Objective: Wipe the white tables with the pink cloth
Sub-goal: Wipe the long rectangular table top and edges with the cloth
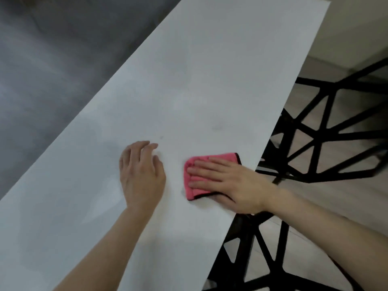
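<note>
Near the tabletop's right edge, the right hand [228,181] presses flat, fingers straight, on the folded pink cloth [206,175] to spread pressure for wiping, while the left hand [141,175] rests open just beside it (likely bracing), with the white table [189,70] stretching beyond.

frame: black lattice frame [310,131], triangular openings, right side
floor: pale floor [310,208] beneath it
left: blurred grey surface [52,59]

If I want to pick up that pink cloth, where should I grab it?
Probably pinch the far strip of the cloth from above: it lies flat on the table, and the right hand presses its near part, leaving that strip bare.
</note>
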Action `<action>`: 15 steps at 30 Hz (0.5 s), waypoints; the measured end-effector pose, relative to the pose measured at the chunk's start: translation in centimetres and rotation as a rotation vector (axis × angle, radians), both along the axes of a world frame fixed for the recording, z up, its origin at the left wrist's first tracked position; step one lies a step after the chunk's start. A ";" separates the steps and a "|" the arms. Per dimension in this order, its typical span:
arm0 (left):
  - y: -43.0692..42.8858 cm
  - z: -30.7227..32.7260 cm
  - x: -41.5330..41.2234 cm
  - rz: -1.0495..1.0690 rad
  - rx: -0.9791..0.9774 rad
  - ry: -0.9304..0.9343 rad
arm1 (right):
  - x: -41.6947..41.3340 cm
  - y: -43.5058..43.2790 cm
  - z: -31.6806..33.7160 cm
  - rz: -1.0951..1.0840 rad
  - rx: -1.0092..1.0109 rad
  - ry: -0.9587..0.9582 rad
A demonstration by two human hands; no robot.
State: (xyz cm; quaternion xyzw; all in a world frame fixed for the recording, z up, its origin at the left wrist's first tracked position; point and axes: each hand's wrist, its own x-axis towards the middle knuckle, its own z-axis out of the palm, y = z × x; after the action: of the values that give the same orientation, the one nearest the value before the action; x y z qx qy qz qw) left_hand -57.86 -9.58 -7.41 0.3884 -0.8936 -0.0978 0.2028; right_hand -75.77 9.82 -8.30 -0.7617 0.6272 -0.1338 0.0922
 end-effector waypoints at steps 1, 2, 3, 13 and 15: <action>1.2 0.0 -1.6 -0.035 0.014 -0.005 | -3.5 -0.2 0.2 -0.115 -0.001 0.010; 2.5 -0.1 -3.2 -0.057 0.024 -0.016 | -7.2 -0.5 0.5 -0.288 0.012 0.019; 4.0 -0.2 -4.7 -0.063 0.034 -0.031 | -10.7 -0.8 0.8 -0.469 0.037 0.031; 8.7 -3.3 -8.0 0.044 -0.005 -0.157 | -5.6 2.0 -0.4 -0.341 -0.001 0.032; 8.7 -3.4 -8.2 0.054 -0.002 -0.179 | -10.0 2.5 -0.2 -0.184 0.019 0.033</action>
State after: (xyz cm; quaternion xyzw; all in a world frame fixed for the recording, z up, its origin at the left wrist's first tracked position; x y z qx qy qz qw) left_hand -66.08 -0.85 -10.78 0.4194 -0.8974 -0.0560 0.1250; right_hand -85.78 12.27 -8.50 -0.7021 0.6972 -0.1230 0.0764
